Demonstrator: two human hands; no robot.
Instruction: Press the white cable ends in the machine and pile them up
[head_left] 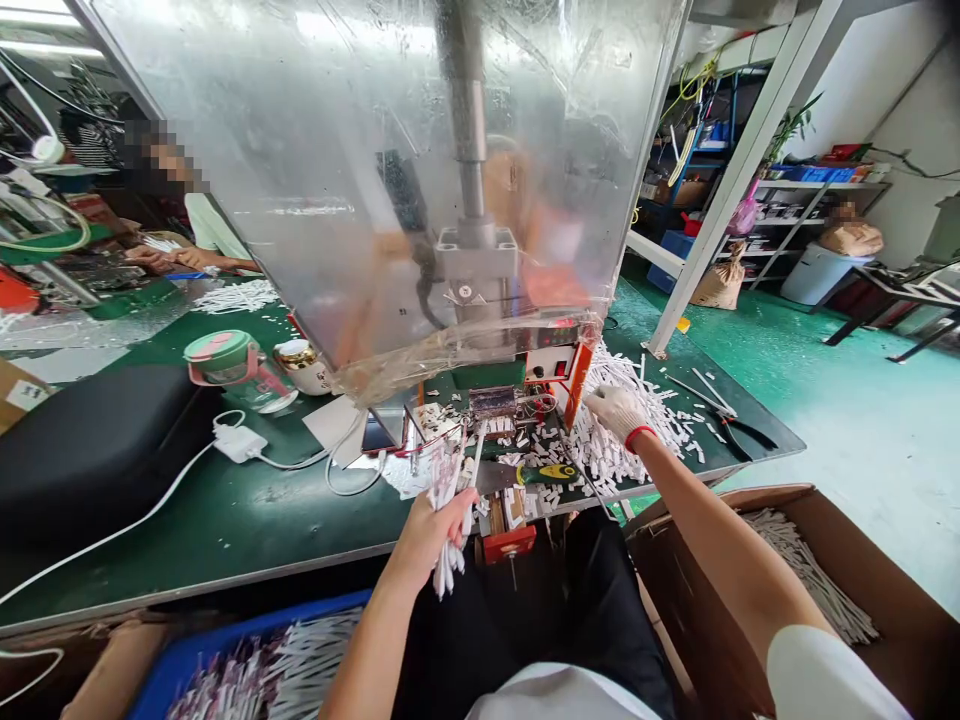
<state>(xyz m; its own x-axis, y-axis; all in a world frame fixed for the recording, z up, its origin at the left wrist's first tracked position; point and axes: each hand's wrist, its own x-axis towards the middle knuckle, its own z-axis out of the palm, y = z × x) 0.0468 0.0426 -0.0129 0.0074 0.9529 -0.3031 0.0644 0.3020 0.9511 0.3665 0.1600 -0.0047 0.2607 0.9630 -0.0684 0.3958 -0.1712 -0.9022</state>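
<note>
My left hand (pixel 431 525) is closed round a bundle of long thin white strips (pixel 448 485), which stick out above and below the fist in front of the press. My right hand (pixel 616 412), in a pale glove with a red cuff, is at the heap of small white pieces (pixel 622 455), beside the orange side panel (pixel 578 385) of the machine. Its fingers are drawn together; what is between them is too small to tell. Between the hands is the press's metal block (pixel 493 402). A scraper with a yellow-green handle (pixel 551 474) lies below it among loose white pieces.
A cloudy clear shield (pixel 360 170) hangs before the press. Pliers (pixel 739 435) lie at right. A phone (pixel 384 430), white charger (pixel 240 440), green-lidded jug (pixel 232 365) and black cushion (pixel 97 450) occupy the left. A blue crate (pixel 247 640) and cardboard box (pixel 795 495) flank my legs. A co-worker (pixel 214 230) sits far left.
</note>
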